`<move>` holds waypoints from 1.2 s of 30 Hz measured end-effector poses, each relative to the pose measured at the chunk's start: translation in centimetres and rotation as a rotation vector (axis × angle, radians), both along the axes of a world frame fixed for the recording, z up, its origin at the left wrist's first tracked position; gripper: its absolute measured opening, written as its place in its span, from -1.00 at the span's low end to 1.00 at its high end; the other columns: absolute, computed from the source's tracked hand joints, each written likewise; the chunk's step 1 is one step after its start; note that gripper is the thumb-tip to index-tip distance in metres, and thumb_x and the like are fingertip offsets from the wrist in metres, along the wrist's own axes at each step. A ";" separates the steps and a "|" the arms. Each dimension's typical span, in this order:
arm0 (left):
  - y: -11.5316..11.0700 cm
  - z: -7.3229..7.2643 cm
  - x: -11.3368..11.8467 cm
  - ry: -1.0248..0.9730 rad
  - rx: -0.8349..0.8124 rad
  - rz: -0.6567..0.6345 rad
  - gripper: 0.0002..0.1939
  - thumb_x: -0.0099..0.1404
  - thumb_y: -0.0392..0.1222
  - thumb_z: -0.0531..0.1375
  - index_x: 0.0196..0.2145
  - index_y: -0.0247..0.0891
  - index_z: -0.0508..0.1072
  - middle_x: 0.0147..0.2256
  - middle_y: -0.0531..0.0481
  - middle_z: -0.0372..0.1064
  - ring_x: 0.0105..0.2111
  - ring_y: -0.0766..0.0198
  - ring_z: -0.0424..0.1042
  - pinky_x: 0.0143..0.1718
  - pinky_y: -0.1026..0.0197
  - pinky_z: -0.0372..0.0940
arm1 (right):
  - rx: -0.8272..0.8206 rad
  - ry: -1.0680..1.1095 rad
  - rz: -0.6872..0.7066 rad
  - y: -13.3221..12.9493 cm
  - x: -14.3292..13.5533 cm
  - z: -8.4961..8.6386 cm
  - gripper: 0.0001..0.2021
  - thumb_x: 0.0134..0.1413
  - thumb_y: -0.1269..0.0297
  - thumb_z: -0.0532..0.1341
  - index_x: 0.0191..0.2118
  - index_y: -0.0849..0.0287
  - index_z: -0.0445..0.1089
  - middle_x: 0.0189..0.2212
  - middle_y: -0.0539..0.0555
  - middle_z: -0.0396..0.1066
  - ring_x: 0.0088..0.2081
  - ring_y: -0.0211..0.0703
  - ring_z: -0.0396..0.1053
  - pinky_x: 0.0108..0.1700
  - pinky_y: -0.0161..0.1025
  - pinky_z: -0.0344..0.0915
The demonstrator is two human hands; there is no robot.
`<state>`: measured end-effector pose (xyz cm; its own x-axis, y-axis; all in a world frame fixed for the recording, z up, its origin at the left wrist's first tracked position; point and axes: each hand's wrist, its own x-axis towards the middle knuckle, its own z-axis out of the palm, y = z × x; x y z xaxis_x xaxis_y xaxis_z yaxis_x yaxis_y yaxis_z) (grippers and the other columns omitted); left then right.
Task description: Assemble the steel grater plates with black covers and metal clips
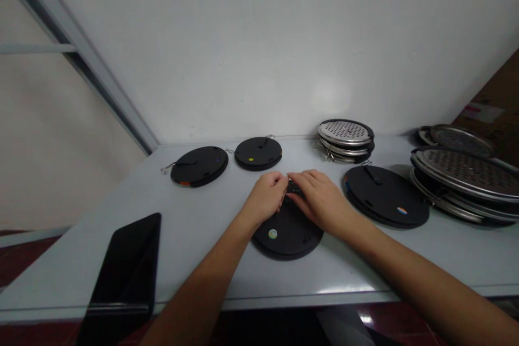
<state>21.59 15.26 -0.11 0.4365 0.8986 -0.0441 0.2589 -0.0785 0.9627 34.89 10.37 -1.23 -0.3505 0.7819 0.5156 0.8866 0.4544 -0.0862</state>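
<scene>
A round black disc [286,235] with a green and yellow sticker lies flat on the white table, in front of me. Both of my hands meet over its far edge. My left hand [268,194] is closed like a fist, and whatever its fingers hold is hidden. My right hand [318,194] curls over from the other side, its fingers closed on a small black part [293,188] that shows between the hands. To the right lies another black disc [385,194] with a blue, white and orange sticker.
Two more black discs with wire ends, one on the left [198,166] and one at the back [258,152], lie beyond my hands. Stacks of perforated metal discs stand by the wall [346,140] and at right [470,184]. A black tablet [125,265] overhangs the white table's [194,238] front edge.
</scene>
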 end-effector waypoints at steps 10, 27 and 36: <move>-0.6 1.1 0.0 -0.140 -0.260 -0.107 -0.77 0.15 -0.20 -0.05 -0.63 -0.22 0.04 -0.76 0.23 -0.09 -0.78 0.51 -0.09 -0.75 0.41 -0.12 | 0.124 -0.182 -0.073 0.2 0.3 0.0 -0.76 0.15 0.39 -0.05 -0.23 0.22 0.34 -0.45 0.13 0.39 -0.34 -0.13 0.23 -0.29 -0.24 0.10; -0.6 -2.1 0.5 0.585 0.702 -0.034 -0.61 0.17 -0.15 0.03 -0.05 -0.36 0.26 -0.10 -0.19 0.32 -0.08 0.07 0.23 -0.07 0.07 0.11 | -0.282 0.098 -0.196 2.5 2.7 -1.6 -0.72 0.14 0.21 -0.03 -0.35 0.18 0.38 -0.47 0.09 0.40 -0.40 -0.19 0.32 -0.36 -0.33 0.11; -0.8 -2.3 0.5 0.638 0.782 -0.080 -0.56 0.20 -0.20 0.01 0.04 -0.33 0.19 0.02 -0.13 0.23 -0.01 0.10 0.18 -0.01 0.07 0.06 | -0.284 0.305 -0.197 2.5 2.1 -2.2 -0.79 0.11 0.29 0.01 -0.43 0.21 0.31 -0.52 0.07 0.38 -0.46 -0.22 0.30 -0.38 -0.33 0.13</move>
<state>22.10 14.45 -2.40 0.5975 0.7444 0.2981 0.6732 -0.6676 0.3180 36.98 12.89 -3.48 -0.0465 0.9435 0.3280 0.8684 0.2004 -0.4535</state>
